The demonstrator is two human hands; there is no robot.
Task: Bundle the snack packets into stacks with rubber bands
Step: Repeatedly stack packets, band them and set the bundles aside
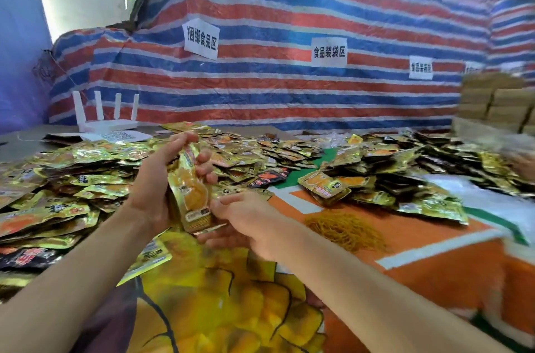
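My left hand (157, 179) grips an upright stack of gold snack packets (192, 193) above the table, fingers curled round its top and far side. My right hand (246, 221) holds the stack's lower end, fingertips on its front and palm under it. Loose gold and black packets (72, 179) lie heaped across the left and back of the table. A bundled stack of packets (325, 186) lies to the right. A pile of yellow rubber bands (346, 229) sits on the orange cloth right of my right hand. No band shows on the held stack.
A white router (105, 117) with several antennas stands at the back left. Striped tarpaulin (289, 34) with paper signs covers the wall behind. Cardboard boxes (495, 105) are stacked at the back right. Another person's hand (524, 164) shows at the right edge.
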